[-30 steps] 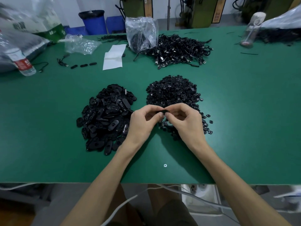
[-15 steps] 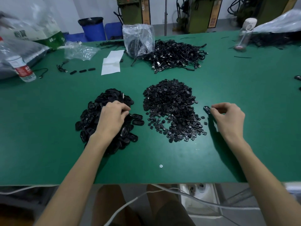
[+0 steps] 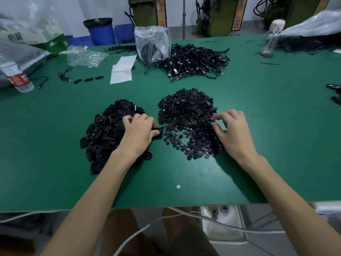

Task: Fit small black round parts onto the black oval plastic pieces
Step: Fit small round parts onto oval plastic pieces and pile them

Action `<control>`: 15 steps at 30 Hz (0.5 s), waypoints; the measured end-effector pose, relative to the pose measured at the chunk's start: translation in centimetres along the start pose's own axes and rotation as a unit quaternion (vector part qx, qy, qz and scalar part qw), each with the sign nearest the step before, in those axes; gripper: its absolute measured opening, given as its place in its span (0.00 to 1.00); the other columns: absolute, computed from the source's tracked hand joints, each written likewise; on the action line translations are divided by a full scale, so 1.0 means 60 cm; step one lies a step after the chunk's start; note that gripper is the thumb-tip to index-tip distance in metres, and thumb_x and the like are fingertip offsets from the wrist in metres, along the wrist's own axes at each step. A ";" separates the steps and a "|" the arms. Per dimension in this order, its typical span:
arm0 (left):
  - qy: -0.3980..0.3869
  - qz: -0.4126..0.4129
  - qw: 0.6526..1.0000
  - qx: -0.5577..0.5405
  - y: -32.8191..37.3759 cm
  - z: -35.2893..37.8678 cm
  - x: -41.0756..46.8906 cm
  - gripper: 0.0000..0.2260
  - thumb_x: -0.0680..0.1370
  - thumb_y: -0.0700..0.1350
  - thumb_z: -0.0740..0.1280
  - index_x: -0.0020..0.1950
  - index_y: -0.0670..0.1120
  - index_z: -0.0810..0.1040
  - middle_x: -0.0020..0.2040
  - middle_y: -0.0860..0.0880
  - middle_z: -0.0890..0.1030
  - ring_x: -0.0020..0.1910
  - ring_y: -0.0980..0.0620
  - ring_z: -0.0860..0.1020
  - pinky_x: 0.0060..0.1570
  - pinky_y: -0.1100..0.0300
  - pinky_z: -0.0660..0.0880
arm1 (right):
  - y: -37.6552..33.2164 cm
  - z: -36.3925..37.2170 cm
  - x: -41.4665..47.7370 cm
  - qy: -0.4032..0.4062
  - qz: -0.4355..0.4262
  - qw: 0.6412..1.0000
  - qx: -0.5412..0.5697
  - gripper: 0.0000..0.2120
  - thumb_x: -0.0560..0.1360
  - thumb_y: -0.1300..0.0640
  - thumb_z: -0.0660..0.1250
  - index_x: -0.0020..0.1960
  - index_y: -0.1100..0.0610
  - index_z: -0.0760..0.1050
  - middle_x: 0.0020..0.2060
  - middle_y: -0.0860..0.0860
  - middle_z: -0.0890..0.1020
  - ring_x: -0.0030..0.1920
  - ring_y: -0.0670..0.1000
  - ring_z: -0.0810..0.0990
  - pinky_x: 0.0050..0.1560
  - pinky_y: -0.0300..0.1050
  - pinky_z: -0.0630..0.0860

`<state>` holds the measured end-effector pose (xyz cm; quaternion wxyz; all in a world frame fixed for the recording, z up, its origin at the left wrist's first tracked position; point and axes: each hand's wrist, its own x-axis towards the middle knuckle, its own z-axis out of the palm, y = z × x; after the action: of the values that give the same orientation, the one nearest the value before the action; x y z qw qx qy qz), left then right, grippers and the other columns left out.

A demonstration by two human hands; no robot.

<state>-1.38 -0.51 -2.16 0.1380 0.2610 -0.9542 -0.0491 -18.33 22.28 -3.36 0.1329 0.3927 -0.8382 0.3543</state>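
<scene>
A pile of black oval plastic pieces (image 3: 108, 130) lies left of centre on the green table (image 3: 276, 126). Right of it is a pile of small black round parts (image 3: 186, 115). My left hand (image 3: 138, 132) rests on the right edge of the oval pile, its thumb and fingers pinching one black oval piece (image 3: 159, 129). My right hand (image 3: 233, 132) hovers over the right edge of the round-part pile. Its bent fingertips and thumb dip into the parts, and whether they hold one is hidden.
A heap of black cables (image 3: 195, 61) and a clear plastic bag (image 3: 153, 44) sit at the back centre. White paper (image 3: 122, 70), a water bottle (image 3: 18, 78) and bags are at the back left; a clear bottle (image 3: 271, 41) stands back right. A screw head (image 3: 178, 186) is near the front edge.
My hands parted from the middle. The right hand swung out to the right, then came back to the round-part pile. The left hand went to the oval pile and took hold of a piece.
</scene>
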 end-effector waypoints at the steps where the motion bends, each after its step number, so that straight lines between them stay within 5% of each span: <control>1: 0.003 0.000 1.000 0.002 0.002 0.001 0.001 0.09 0.83 0.54 0.66 0.58 0.50 0.79 0.57 0.52 0.77 0.64 0.48 0.70 0.66 0.48 0.53 | -0.011 0.004 0.001 -0.013 -0.021 1.000 0.005 0.07 0.80 0.58 0.71 0.56 0.59 0.83 0.51 0.53 0.81 0.57 0.56 0.73 0.61 0.50 0.71; 8: 0.111 0.006 0.985 -0.129 0.054 0.020 0.002 0.04 0.84 0.45 0.68 0.52 0.46 0.76 0.49 0.50 0.79 0.50 0.48 0.76 0.59 0.50 0.65 | -0.078 0.065 0.013 -0.130 -0.068 0.989 0.031 0.12 0.78 0.51 0.73 0.59 0.55 0.83 0.52 0.50 0.81 0.57 0.53 0.71 0.60 0.47 0.69; 12: 0.134 -0.038 0.915 -0.379 0.089 0.031 0.010 0.05 0.84 0.38 0.65 0.58 0.44 0.78 0.54 0.46 0.77 0.43 0.56 0.81 0.49 0.55 0.79 | -0.086 0.089 0.014 -0.133 -0.068 0.989 0.024 0.09 0.78 0.51 0.73 0.54 0.56 0.85 0.49 0.52 0.80 0.54 0.55 0.71 0.58 0.49 0.70; 15: 0.117 -0.069 0.868 -0.477 0.104 0.047 0.010 0.09 0.85 0.37 0.63 0.56 0.46 0.81 0.55 0.44 0.76 0.34 0.57 0.82 0.35 0.61 0.77 | -0.084 0.095 0.013 -0.122 -0.056 0.991 0.013 0.09 0.78 0.53 0.73 0.50 0.59 0.83 0.46 0.54 0.79 0.52 0.56 0.71 0.55 0.49 0.69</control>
<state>-5.70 4.60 -3.65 0.3526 0.2321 -0.7710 -0.4767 -14.73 15.63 -4.54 0.0438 0.4812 -0.8199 0.3070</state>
